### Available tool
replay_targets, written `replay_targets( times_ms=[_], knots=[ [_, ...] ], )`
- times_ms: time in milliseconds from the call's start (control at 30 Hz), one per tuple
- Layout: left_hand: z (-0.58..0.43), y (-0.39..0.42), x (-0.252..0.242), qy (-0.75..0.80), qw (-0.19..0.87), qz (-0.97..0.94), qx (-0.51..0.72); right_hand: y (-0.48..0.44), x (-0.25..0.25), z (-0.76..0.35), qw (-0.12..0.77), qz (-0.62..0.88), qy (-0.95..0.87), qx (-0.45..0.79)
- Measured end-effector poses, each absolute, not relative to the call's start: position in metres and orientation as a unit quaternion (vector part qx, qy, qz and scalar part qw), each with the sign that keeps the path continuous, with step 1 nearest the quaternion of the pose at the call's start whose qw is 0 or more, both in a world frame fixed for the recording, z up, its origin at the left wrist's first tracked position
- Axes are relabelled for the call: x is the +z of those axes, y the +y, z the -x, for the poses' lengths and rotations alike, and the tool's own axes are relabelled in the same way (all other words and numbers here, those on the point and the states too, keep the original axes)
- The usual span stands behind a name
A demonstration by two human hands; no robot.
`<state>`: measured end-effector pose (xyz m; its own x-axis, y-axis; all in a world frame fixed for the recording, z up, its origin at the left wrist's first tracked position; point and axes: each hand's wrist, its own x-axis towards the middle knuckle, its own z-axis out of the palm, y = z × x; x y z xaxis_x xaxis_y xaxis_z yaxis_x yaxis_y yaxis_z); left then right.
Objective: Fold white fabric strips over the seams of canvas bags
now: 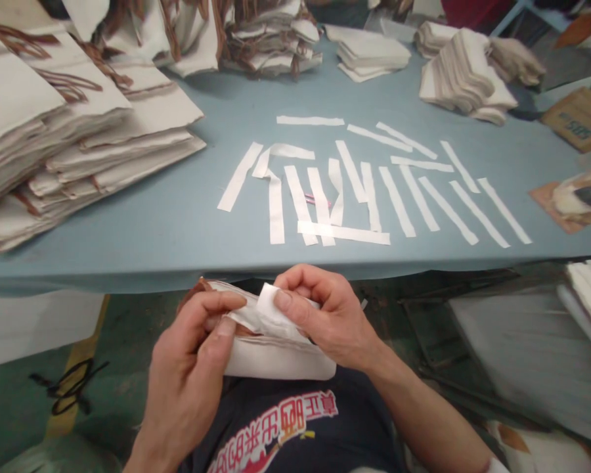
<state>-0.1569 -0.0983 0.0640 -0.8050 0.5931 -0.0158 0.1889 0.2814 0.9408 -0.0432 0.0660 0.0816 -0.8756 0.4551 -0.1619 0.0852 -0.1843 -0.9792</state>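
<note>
Just in front of my body I hold a folded cream cloth piece (280, 358) with brown edging, apparently a fabric bag, its layers parted at the top. My left hand (197, 348) pinches its upper left edge between thumb and fingers. In my right hand (325, 312) a short white strip (270, 302) is pinched under the thumb, against the upper right of the cloth. The far end of that strip is hidden by the fingers and folds. Several loose white strips (345, 233) lie spread on the table beyond my hands, some overlapping.
Piles of cream bags with brown cords (79, 118) stand on the blue-grey table (187, 236) at left and back. More folded cloth stacks (458, 72) sit at back right, near a cardboard box (578, 118). A tape roll (584, 194) lies at the right edge.
</note>
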Motion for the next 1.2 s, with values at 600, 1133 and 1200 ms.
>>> replay_targets(
  times_ms=[600, 1133, 1200],
  knots=[
    [0.155, -0.099, 0.066, 0.729, 0.298, -0.241, 0.567, 0.063, 0.079, 0.042, 0.12, 0.187, -0.723, 0.654],
    [0.15, -0.098, 0.068, 0.674, 0.368, -0.099, 0.633, 0.063, 0.067, 0.034, 0.122, 0.213, -0.648, 0.721],
    [0.157, -0.1, 0.058, 0.655, 0.414, -0.066, 0.629, 0.062, 0.06, 0.035, 0.129, 0.215, -0.654, 0.714]
  ],
)
